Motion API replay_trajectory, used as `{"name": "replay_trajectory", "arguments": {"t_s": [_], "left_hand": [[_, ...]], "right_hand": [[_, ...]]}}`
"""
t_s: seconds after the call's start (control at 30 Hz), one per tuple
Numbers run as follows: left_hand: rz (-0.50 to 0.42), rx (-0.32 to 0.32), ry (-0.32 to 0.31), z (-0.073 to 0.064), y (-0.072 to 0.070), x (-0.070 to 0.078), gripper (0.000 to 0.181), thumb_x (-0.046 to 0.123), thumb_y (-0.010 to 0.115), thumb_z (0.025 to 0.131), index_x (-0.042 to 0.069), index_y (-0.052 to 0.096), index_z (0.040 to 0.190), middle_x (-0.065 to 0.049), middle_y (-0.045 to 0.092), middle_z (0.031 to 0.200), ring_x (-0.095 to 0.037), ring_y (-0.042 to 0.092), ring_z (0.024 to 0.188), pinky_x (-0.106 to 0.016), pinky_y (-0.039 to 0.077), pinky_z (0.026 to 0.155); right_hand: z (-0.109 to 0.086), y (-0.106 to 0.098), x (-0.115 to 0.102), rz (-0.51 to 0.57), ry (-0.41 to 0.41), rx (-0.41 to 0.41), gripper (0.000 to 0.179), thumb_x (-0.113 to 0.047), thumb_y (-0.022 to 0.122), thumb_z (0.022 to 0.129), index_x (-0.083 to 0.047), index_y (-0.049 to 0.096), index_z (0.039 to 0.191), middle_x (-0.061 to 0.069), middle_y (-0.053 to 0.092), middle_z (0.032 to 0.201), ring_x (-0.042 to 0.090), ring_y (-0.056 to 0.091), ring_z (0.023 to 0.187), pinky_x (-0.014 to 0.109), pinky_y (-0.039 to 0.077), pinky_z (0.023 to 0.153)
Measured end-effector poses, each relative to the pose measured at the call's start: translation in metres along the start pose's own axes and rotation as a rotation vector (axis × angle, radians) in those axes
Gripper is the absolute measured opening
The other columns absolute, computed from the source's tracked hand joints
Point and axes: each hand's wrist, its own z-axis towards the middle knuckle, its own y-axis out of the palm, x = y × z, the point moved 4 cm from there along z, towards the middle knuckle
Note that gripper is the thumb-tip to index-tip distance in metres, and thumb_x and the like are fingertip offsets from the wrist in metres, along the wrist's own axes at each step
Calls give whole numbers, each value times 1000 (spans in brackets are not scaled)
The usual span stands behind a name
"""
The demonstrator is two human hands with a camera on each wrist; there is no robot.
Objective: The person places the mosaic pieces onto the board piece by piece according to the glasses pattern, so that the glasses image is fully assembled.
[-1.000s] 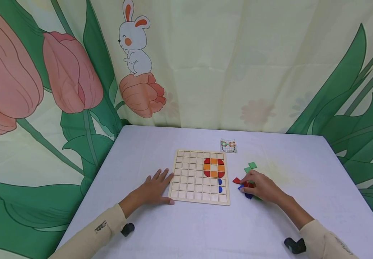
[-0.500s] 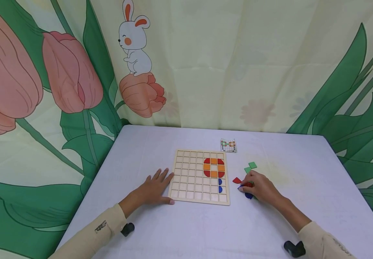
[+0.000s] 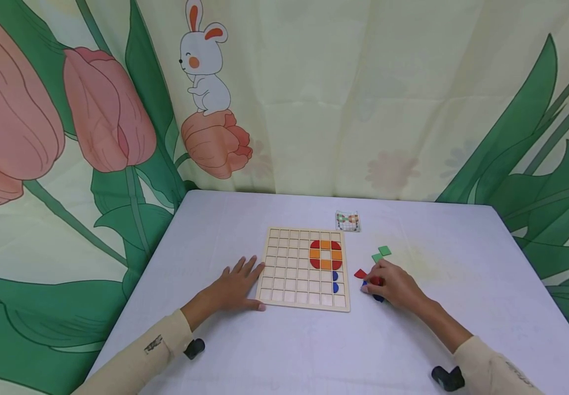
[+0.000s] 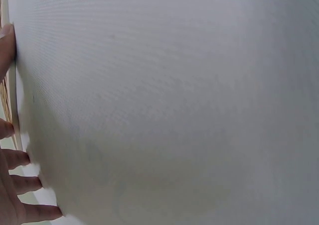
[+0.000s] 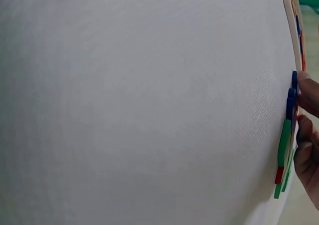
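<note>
My left hand (image 3: 237, 285) lies with fingers spread against the left edge of a wooden grid board (image 3: 284, 269); in the left wrist view its thumb and fingertips touch that edge. Over a small pile of flat coloured pieces right of the board, my right hand (image 3: 396, 284) bends its fingers and holds a blue piece (image 5: 294, 78) at the fingertips. Beside it lie a red piece (image 3: 360, 273), a green tile (image 3: 385, 250) and other pieces partly hidden by the hand. On the board, red corners and orange squares (image 3: 325, 264) form a ring; two blue half-rounds (image 3: 335, 287) sit below.
A small printed pattern card (image 3: 348, 221) lies behind the board's far right corner. White cloth (image 3: 284, 351) covers the table, and a curtain (image 3: 314, 99) printed with tulips and a rabbit hangs behind its far edge.
My right hand has shifted slightly left at the pile, its fingertips closing over the blue piece. My left hand and the board look unchanged.
</note>
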Motion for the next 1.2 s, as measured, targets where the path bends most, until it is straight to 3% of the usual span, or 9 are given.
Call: {"name": "replay_trajectory", "arguments": {"t_s": [0.37,0.63,0.97,1.2], "left_hand": [[-11,10,10,-1,-2,1,109,78,63,78,16,26,160,-14,20,167,-44,20,152,-68,33,110],[-11,10,12,0,-1,0,109,78,63,78,16,26,160,-14,20,167,-44,20,152,-68,33,110],[-16,10,12,-2,-2,1,108,77,64,79,17,26,160,-14,20,167,-44,19,153,-68,33,110],[-14,15,14,-2,-2,0,109,78,63,79,16,26,160,-14,21,167,-44,20,152,-67,33,110]], "right_hand": [[-1,3,-8,21,25,-29,26,-20,84,82,-12,79,105,1,65,97,16,54,90,23,51,69],[-1,7,-12,69,31,-80,26,-14,82,84,-16,74,108,-2,69,102,16,59,94,31,58,81],[0,11,-12,95,-21,-106,23,-15,79,86,-17,73,108,-10,59,79,12,54,80,20,52,68],[0,10,-11,132,-84,-150,22,-15,77,88,-17,74,110,-10,62,85,11,54,82,19,51,67]]}}
